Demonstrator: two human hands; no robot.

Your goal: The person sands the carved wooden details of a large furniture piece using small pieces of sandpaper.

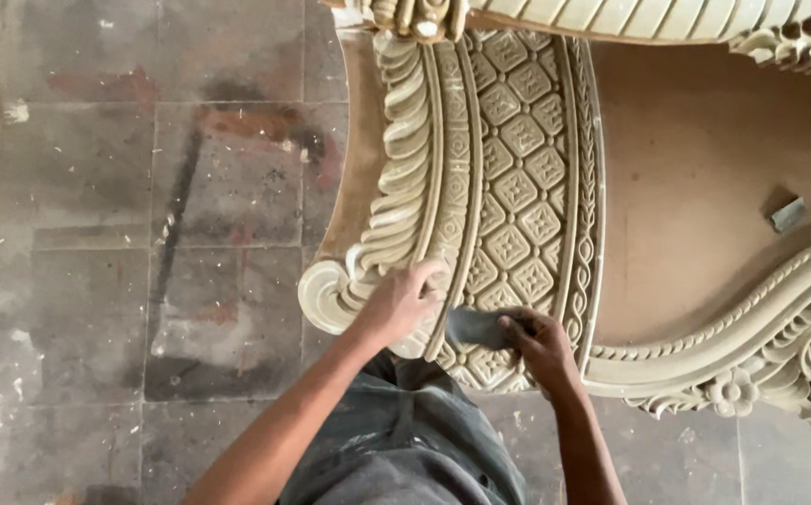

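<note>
Where the carved wooden panel (517,187) curves down through the middle of the frame, both hands meet at its lower end, just above the person's grey trousers (405,449) at the bottom centre. Left hand (403,301): lower centre, fingers bent and pressed against the ridged moulding beside the scroll end (323,295) of the carving, steadying it; it holds nothing loose. Right hand (538,344): just right of the left, fingers closed on a small dark grey sheet of sandpaper (475,327), which lies flat on the diamond-pattern field between the two hands and touches the carving. Panel details: feather-like fluting on its left border, rope-like beading on its right, pale unfinished wood throughout. Flat brown board (704,178): right half of the frame, behind the carving. Small grey block (787,213): on that board at the right, well apart from both hands. Floral scrollwork (798,374): lower right. Stone-tiled floor (143,234): left half, stained and dusty.
</note>
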